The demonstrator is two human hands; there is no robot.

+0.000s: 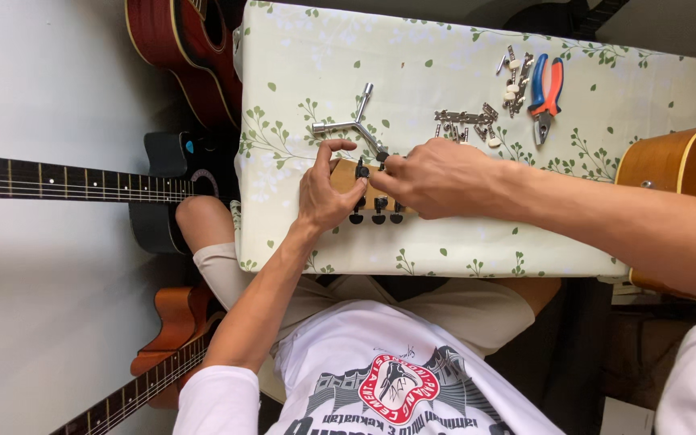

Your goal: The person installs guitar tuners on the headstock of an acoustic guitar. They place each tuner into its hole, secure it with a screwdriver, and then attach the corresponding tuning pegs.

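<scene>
Head view: left hand (325,189) grip clasps the guitar headstock (348,179); right hand (432,177) grip pinches a three-way wrench (356,125) above it.

The wooden guitar headstock (346,173) lies flat near the table's (445,64) front edge, three black tuner knobs along its near side. A silver three-armed wrench (356,125) lies beyond it, one arm reaching onto the headstock.
</scene>
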